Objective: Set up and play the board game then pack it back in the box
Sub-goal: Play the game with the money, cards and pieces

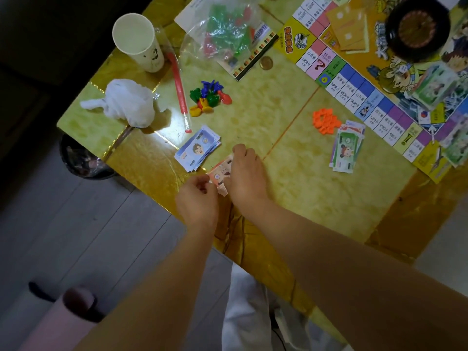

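Both my hands hold a small stack of orange play money [219, 173] at the table's near edge. My left hand [198, 198] pinches its near corner; my right hand [247, 174] lies over the stack with fingers curled round its far edge. A blue pile of notes [197, 152] lies just left of them, and a green and pink pile [345, 148] sits to the right. The game board [354, 79] stretches across the upper right, with a black roulette wheel [417, 27] on it. Coloured pawns [209, 96] and orange tokens [324, 120] lie loose on the table.
A paper cup [138, 41], a crumpled white tissue [126, 102] and a red straw [178, 84] stand at the left. A clear bag of green and red pieces [225, 31] lies at the top, with a coin [266, 63] beside it. A bin [81, 158] stands on the floor.
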Demonstrator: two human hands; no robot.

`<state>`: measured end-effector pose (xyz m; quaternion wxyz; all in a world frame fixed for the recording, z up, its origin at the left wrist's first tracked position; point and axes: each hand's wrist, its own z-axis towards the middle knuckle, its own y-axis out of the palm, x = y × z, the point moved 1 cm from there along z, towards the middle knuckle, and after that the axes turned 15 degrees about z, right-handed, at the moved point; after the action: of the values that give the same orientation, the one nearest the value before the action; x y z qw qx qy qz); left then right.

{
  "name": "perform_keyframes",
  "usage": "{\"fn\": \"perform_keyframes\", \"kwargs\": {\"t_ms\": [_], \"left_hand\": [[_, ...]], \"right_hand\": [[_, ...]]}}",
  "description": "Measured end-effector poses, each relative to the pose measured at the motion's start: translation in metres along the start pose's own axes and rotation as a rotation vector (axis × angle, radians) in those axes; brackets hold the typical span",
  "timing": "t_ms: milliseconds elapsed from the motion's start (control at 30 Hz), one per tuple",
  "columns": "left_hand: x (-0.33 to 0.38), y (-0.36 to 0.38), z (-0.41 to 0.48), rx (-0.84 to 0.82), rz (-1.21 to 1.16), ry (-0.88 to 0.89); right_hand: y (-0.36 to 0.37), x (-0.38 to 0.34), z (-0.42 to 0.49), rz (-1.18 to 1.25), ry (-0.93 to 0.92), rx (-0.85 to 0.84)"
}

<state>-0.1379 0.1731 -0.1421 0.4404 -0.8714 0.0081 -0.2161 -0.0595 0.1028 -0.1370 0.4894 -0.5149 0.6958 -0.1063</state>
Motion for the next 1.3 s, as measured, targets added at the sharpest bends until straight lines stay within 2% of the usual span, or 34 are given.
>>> {"fn": "perform_keyframes", "kwargs": {"t_ms": [233, 433, 600, 667, 733, 800, 967, 1133, 1233, 1300], "left_hand": [[0.001, -0.001, -0.001, -0.005, 0.047, 0.063], [0.005, -0.002, -0.003, -0.039, 0.083, 0.134], [0.017, -0.008, -0.007, -0.049, 0.268, 0.460], [0.031, -0.005, -0.012, -0.213, 0.300, 0.533], [0.049, -0.002, -0.025, -0.490, 0.249, 0.441], [0.065, 0.001, -0.038, -0.687, 0.098, 0.303], [0.084, 0.017, -0.050, -0.955, 0.002, 0.218], [0.104, 0.045, -0.069, -1.064, -0.068, 0.081], [0.111, 0.050, -0.074, -1.034, -0.064, 0.107], [0.122, 0.059, -0.083, -0.985, -0.141, 0.121]], "right_hand": [[-0.005, 0.008, 0.008, -0.118, -0.047, 0.020], [-0.009, 0.018, 0.004, 0.199, -0.027, -0.113], [-0.034, 0.038, -0.004, 0.293, -0.005, -0.283], [-0.046, 0.042, -0.008, 0.334, -0.007, -0.327], [-0.060, 0.046, -0.013, 0.359, -0.019, -0.353], [-0.078, 0.052, -0.016, 0.324, -0.058, -0.383], [-0.117, 0.079, -0.020, 0.319, -0.077, -0.388], [-0.149, 0.109, -0.025, 0.383, -0.096, -0.399], [-0.154, 0.113, -0.025, 0.424, -0.122, -0.387], [-0.164, 0.123, -0.025, 0.475, -0.104, -0.315]]}}
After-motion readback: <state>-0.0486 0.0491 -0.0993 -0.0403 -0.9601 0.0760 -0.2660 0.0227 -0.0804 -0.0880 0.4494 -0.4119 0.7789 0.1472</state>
